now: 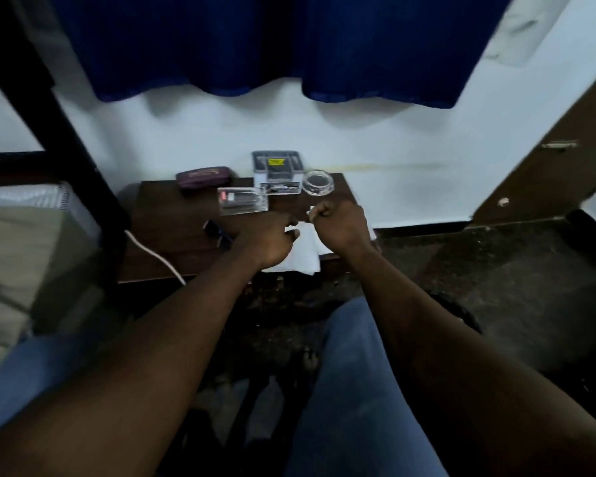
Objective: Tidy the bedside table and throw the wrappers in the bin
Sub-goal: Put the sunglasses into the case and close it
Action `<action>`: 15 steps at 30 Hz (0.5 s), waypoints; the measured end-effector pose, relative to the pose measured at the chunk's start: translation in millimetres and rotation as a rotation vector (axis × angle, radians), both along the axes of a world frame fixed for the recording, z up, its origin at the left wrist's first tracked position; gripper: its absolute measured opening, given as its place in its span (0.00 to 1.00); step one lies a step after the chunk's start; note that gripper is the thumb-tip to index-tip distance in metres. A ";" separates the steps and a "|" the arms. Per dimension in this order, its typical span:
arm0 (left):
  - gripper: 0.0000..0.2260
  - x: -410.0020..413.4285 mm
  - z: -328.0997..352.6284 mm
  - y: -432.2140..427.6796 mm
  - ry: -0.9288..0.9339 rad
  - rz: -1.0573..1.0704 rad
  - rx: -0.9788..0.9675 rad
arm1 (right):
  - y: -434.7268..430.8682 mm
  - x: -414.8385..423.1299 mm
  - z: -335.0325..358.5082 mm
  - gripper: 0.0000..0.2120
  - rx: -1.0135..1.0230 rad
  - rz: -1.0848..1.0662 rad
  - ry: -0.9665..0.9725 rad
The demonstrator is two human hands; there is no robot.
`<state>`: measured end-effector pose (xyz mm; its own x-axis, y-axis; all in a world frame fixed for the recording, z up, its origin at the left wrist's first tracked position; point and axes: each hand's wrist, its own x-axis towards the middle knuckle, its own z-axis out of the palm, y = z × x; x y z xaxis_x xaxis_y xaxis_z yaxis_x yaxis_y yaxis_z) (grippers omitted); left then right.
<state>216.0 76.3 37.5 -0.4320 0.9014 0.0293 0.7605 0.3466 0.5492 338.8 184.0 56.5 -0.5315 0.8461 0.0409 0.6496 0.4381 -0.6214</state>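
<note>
The back of the bedside table (172, 235) is crowded. A maroon case (203, 179), a clear packet (243, 200), a box (276, 166) against the wall and a glass ashtray (318, 182) sit close together. White paper (307, 253) covers the front right corner, with the left hand (269, 239) and right hand (338, 225) above it. A white cable (152, 251) crosses the barer left front. A dark bed frame (66, 132) blocks the left side, and the floor to the right lies open.

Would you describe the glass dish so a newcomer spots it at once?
Find the dark bedside table below the blue curtain. The glass dish sits at its far right corner. It alone is round; its neighbours are rectangular packs.
</note>
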 end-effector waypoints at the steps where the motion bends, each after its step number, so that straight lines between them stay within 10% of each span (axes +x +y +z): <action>1: 0.14 -14.5 0.4 -9.9 0.023 0.026 -0.023 | -5.7 -14.9 0.2 0.11 -0.019 0.024 0.018; 15: 0.15 -130.9 -77.6 -61.7 -0.012 0.244 0.057 | -19.4 -133.3 -79.1 0.12 -0.072 0.232 -0.021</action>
